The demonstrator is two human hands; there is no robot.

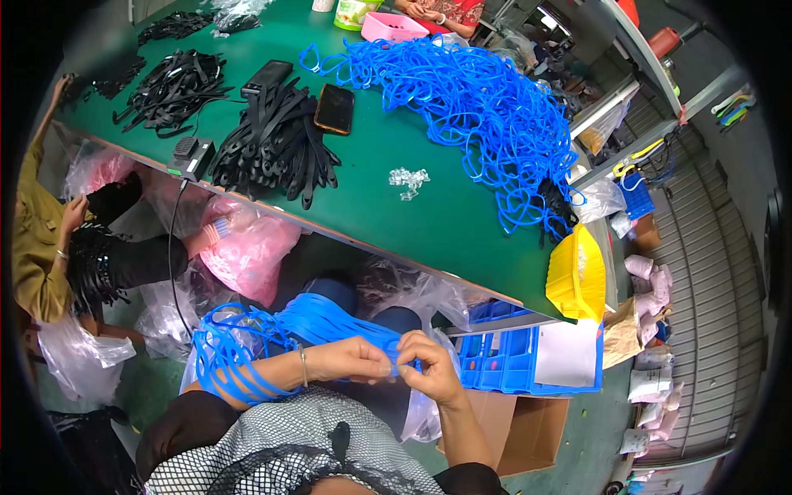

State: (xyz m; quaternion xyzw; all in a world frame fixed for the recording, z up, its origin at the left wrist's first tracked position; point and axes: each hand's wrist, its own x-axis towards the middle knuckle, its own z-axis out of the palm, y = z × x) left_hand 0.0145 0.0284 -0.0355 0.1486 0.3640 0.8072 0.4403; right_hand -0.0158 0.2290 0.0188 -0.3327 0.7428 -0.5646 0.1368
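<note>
Over my lap my left hand (361, 360) and my right hand (427, 367) meet, fingertips almost touching. Both are closed in a pinch. A blue strap end shows between them, in my left fingers; a tiny pale bit at the right fingertips is too small to name. A bundle of flat blue straps (334, 320) lies across my thighs, and loops of blue strap (227, 355) hang round my left forearm. On the green table (396, 223) ahead are small clear plastic pieces (408, 181) and a large tangled heap of blue straps (487, 99).
Black strap piles (276, 148), a phone (334, 109) and a small black box (191, 157) lie on the table. A yellow basket (575, 272) stands at its right corner, above blue crates (503, 355) and a cardboard box (528, 429). One co-worker (41, 239) sits left, another (441, 12) across.
</note>
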